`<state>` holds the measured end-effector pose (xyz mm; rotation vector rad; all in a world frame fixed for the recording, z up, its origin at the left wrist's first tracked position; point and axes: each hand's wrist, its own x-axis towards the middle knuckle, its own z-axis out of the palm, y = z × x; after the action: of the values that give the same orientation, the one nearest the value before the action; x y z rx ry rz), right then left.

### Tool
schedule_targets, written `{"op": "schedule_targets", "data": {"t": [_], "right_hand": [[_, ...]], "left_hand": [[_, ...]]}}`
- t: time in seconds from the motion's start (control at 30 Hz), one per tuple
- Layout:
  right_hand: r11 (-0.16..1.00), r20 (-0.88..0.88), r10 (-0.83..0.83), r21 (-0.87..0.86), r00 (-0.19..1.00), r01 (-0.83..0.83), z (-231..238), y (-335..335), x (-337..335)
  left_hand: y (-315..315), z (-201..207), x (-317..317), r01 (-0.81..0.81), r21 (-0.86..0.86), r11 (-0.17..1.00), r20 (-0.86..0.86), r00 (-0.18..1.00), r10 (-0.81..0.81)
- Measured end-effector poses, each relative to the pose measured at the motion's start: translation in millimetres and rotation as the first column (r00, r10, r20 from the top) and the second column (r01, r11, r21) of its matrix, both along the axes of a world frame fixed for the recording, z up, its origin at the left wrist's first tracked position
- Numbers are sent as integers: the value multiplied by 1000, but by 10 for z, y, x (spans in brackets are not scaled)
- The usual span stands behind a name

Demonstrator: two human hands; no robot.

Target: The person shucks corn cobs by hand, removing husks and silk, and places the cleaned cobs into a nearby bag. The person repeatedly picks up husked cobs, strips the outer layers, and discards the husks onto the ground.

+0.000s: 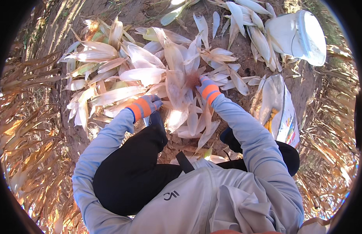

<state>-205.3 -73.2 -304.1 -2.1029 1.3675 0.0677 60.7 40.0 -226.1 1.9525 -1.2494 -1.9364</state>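
My left hand (150, 103), in a grey-blue glove with an orange cuff band, is held above my shoe beside the pile of dry corn husks (138, 60). Its fingers are curled together, and whatever they may hold is too small to make out. Further up and to the right, my right hand (205, 83) wears a matching glove. Its fingers are closed at a reddish-brown tuft of corn silk (192, 80), among pale husk leaves (175, 84) that spread between both hands. The fingertips there are partly hidden.
A white bucket (284, 34) lies tipped on its side at the upper right. Below it stands a white printed sack (287, 117) with something yellow inside. More husks (241, 17) lie on the soil near the bucket. Dry corn stalks (29, 148) line both sides.
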Motion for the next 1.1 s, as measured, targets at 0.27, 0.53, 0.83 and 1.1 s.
{"op": "schedule_targets", "data": {"t": [0.27, 0.53, 0.83, 1.1], "right_hand": [[941, 493, -249, 325, 834, 89, 572, -334, 262], [913, 601, -394, 340, 695, 224, 409, -1103, -67], [807, 336, -142, 585, 931, -88, 968, -724, -15], [934, 360, -103, 355, 927, -34, 1583, -1201, -743]], "left_hand": [[22, 26, 53, 80, -2, 997, 15, 997, -80], [13, 83, 43, 36, 46, 998, -9, 999, -36], [8, 131, 34, 24, 82, 996, -16, 1000, -23], [16, -3, 34, 117, 26, 993, 41, 992, -118]]}}
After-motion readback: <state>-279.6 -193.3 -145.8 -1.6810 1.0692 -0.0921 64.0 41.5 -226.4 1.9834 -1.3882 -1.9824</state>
